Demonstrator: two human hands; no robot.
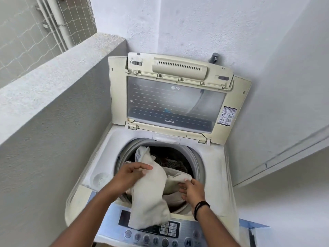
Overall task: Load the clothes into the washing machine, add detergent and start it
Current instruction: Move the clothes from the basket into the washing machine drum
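The washer (160, 175) stands with its lid (170, 102) propped upright at twelve o'clock, leaving the drum (197, 163) open for loading. Darker clothes (170, 163) already lie inside. A pale cloth (149, 193) is draped across the drum mouth, its lower end hanging at six o'clock over the panel (156, 232) and covering part of the display, so it still needs pushing in.

The left hand (132, 173), at nine o'clock of the drum, pinches the cloth's upper part with curled fingers. The right hand (193, 188), at four o'clock, has fingers curled on a beige fold (179, 178) beside it, probably to tuck it down.

No detergent is in view; loading looks unfinished.
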